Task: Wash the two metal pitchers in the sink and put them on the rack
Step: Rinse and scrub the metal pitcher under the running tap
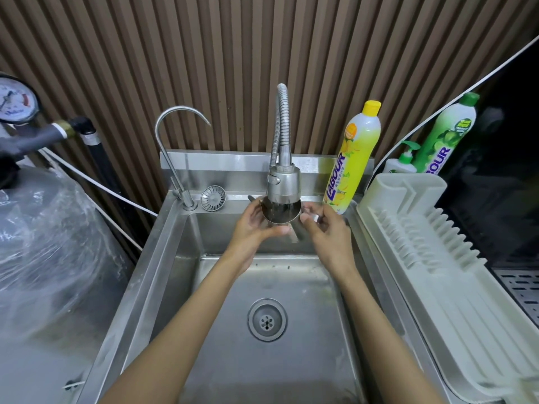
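Note:
A small metal pitcher (280, 212) is held right under the spray head of the flexible faucet (283, 182), above the back of the steel sink (175, 258). Water runs into its open mouth. My left hand (255, 225) cups the pitcher's body from the left and below. My right hand (323, 225) pinches the pitcher's handle (313, 218) on its right side. I see no other pitcher. The white plastic drying rack (431, 243) sits to the right of the sink with nothing on it.
A yellow dish soap bottle (354, 158) stands at the sink's back right corner; a green bottle (443, 135) and a pump bottle (404, 163) stand behind the rack. A thin gooseneck tap (175, 135) and a loose strainer (213, 198) are at back left. The drain (267, 319) is uncovered.

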`<state>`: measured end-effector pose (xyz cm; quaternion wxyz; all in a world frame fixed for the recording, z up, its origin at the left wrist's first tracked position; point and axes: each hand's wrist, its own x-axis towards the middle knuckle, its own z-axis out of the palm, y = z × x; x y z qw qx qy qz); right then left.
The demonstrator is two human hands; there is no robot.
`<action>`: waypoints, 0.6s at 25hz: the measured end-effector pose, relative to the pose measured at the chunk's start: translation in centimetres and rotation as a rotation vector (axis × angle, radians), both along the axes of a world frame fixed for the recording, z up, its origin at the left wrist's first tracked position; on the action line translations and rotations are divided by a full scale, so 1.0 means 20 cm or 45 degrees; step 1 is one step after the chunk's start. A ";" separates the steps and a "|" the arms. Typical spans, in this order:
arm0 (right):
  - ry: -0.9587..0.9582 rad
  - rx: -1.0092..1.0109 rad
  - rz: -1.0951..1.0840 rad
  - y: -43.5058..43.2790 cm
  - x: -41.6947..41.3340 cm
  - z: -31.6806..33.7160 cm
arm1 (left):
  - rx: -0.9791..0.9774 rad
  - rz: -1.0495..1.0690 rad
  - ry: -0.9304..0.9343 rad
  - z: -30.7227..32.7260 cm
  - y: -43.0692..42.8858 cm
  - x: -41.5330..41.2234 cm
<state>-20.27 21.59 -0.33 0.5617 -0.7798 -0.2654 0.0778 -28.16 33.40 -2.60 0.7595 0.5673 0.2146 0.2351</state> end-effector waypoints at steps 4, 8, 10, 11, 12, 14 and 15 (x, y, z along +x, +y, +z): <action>0.927 0.635 0.256 0.06 0.00 -0.20 | 0.637 0.226 0.140 0.05 -0.02 -0.06; 1.253 0.591 0.348 0.04 -0.01 -0.24 | 1.206 0.377 0.720 0.13 -0.07 -0.08; 1.125 0.396 0.242 0.03 0.00 -0.18 | 1.184 0.392 0.861 0.12 -0.08 -0.07; 1.003 0.267 0.141 0.02 0.01 -0.14 | 1.090 0.368 0.868 0.11 -0.08 -0.06; 0.832 0.132 0.036 0.01 0.02 -0.09 | 0.942 0.316 0.821 0.08 -0.07 -0.06; 0.376 -0.127 -0.150 -0.01 0.04 0.00 | 0.504 0.145 0.615 0.03 -0.06 -0.07; 0.140 -0.224 -0.201 -0.01 0.04 0.03 | 0.276 0.060 0.485 0.01 -0.07 -0.06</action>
